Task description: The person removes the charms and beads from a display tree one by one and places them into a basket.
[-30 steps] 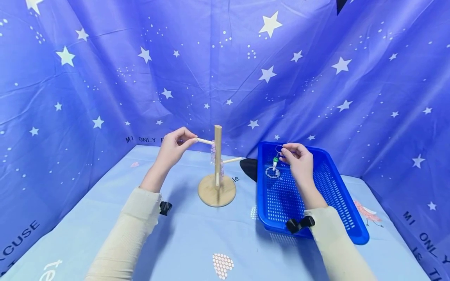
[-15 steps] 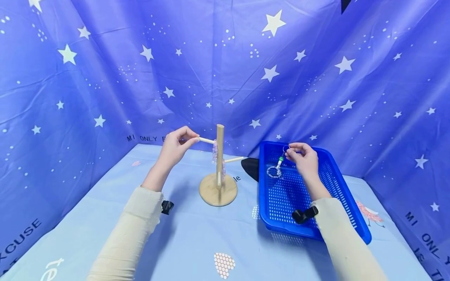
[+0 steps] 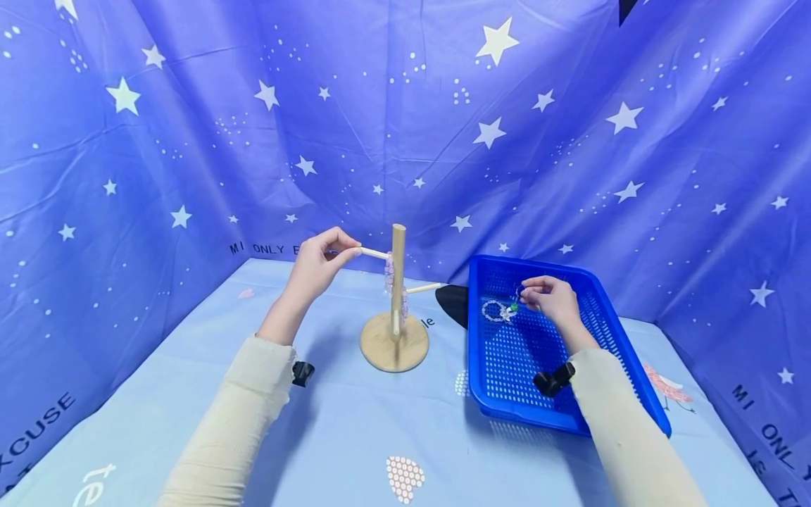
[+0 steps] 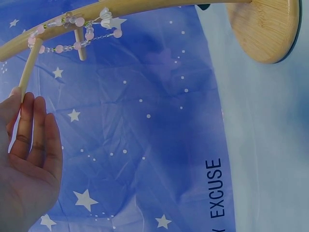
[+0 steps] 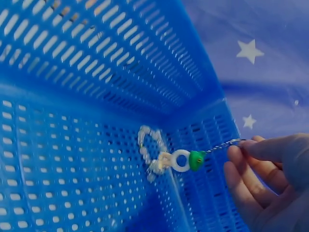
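My left hand (image 3: 319, 260) pinches the free end of a thin upper peg (image 4: 30, 70) on a wooden stand (image 3: 398, 282). A pink and clear bead bracelet (image 4: 59, 49) hangs on that peg, close against the post. Lower down, another pink bead bracelet (image 3: 405, 304) hangs by a second peg. My right hand (image 3: 554, 304), low inside the blue basket (image 3: 476, 338), pinches the ring and chain of a keychain (image 5: 195, 160) with a green and white charm. The charm reaches the basket's floor, right beside a clear bead bracelet (image 5: 143, 145) lying there.
The stand's round base (image 3: 394, 355) rests on a pale blue printed cloth (image 3: 342, 436), left of the basket. Behind everything, a blue star-patterned curtain (image 3: 355, 141) closes off the back and sides. A black wrist strap (image 3: 554, 380) is on the right sleeve.
My right hand has moved slightly right and down into the basket, lowering the keychain from hanging upright to leaning beside the clear bracelet. My left hand keeps its pinch on the peg.
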A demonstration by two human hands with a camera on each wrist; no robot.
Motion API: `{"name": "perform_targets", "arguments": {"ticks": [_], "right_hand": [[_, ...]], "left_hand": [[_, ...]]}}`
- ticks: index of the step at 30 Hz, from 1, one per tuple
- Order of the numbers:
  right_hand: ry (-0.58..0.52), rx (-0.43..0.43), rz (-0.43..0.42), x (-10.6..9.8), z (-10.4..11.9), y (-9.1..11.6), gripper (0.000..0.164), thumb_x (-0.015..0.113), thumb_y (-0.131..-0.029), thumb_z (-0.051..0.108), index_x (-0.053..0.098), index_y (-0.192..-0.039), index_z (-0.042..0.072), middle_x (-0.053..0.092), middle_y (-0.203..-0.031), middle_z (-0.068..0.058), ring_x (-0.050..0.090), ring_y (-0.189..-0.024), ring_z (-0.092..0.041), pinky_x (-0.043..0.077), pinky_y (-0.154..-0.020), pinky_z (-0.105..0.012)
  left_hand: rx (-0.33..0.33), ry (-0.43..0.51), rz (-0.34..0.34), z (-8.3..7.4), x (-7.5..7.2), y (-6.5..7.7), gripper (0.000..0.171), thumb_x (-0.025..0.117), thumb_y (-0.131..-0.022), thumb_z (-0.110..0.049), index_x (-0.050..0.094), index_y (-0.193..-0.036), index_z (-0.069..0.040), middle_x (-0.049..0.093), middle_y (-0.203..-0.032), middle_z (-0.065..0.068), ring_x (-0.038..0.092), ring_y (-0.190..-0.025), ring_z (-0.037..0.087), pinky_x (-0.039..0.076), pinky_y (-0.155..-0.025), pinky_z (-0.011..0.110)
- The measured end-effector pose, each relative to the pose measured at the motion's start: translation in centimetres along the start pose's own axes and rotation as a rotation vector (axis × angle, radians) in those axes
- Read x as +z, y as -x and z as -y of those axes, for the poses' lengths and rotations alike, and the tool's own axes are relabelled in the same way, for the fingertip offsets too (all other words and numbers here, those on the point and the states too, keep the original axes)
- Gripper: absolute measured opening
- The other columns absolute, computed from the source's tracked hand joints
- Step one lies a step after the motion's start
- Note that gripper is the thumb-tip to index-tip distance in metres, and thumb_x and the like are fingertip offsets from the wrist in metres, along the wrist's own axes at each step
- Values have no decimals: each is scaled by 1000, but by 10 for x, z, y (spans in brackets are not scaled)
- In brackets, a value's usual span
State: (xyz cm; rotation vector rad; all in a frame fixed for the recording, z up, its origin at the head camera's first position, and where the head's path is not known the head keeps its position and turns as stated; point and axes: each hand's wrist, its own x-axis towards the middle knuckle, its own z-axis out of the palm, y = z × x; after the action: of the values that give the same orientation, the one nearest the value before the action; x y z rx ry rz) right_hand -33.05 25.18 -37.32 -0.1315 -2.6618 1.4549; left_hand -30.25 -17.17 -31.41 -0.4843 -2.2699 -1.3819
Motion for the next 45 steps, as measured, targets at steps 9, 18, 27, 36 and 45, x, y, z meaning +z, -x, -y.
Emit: {"name": "perform_targets", "arguments": {"ticks": [9, 18, 27, 36, 45], "right_hand": [[24, 84, 101, -2, -12, -4, 34, 59, -99, 5, 57, -128, -11, 74, -104, -16, 73, -85, -14, 60, -87, -39], [65, 151, 88, -6, -25, -8, 33, 56, -101, 8, 59, -129, -9, 73, -106, -18, 72, -93, -25, 60, -87, -39], [83, 159, 68, -10, -27, -9, 33, 54, -101, 11, 59, -129, -7, 72, -111, -21, 70, -91, -22, 60, -77, -31], [81, 143, 45, -11, -24, -7, 35, 55, -102, 15, 59, -129, -5, 70, -118, -23, 71, -96, -24, 61, -83, -35], [75, 108, 41, -12, -19, -3, 36, 55, -102, 17, 59, -129, -6, 67, -124, -25, 69, -107, -32, 59, -90, -40]], "left_hand": [[-1, 11, -2, -1, 0, 1, 11, 70, -93, -12, 70, -97, -2, 74, -96, 17, 59, -75, 12, 49, -63, 15], [-7, 19, 5, -1, 0, 1, 13, 70, -94, -14, 70, -98, -2, 74, -97, 18, 56, -73, 12, 47, -62, 15], [8, 13, -3, -2, -1, 3, 12, 70, -94, -14, 70, -98, -2, 74, -96, 17, 55, -71, 11, 46, -60, 16], [11, 17, 1, -2, 0, 2, 12, 70, -94, -13, 70, -97, -2, 74, -95, 16, 55, -71, 14, 45, -59, 17], [7, 16, 6, -2, 0, 2, 12, 70, -94, -14, 70, -98, -2, 74, -97, 16, 56, -72, 12, 46, -60, 17]]}}
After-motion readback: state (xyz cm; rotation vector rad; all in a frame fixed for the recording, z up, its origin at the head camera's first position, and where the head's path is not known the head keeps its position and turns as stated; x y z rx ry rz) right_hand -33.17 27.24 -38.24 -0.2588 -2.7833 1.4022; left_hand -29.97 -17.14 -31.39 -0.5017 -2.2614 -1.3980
